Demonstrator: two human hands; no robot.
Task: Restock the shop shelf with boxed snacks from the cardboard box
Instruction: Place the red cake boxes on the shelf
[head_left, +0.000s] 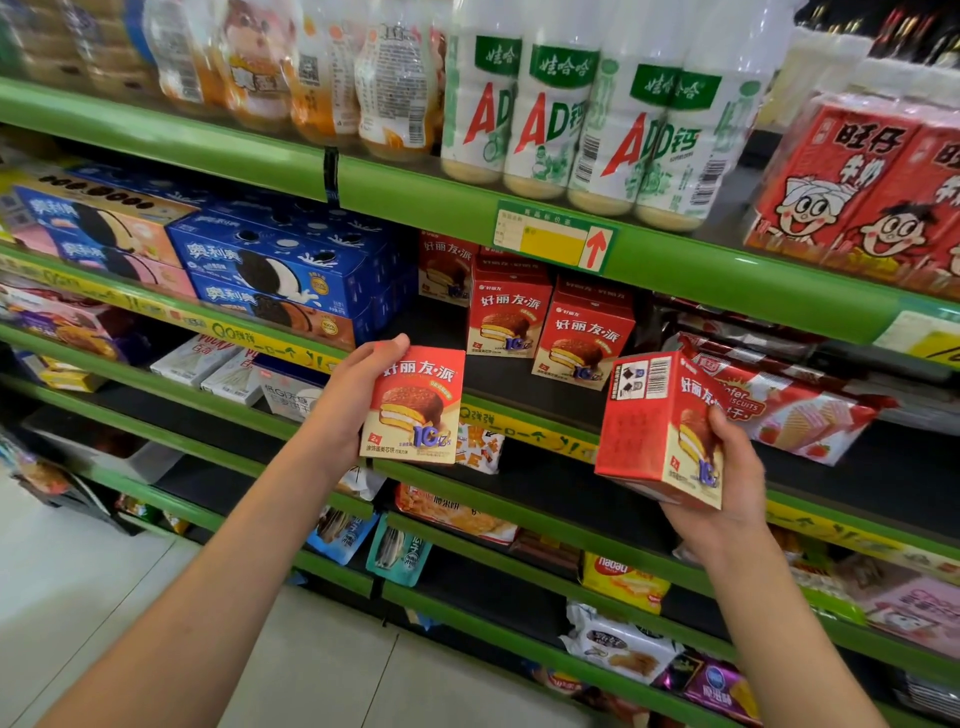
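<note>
Now two red snack boxes are held up before the green shelf (519, 415): the left hand (358, 395) grips the left box (415, 405) by its side edge, and the right hand (727, 467) clasps the right box (654, 431) from below, tilted. Three matching boxes (582, 332) stand on the shelf behind, blue biscuit cartons (275, 270) to their left.
</note>
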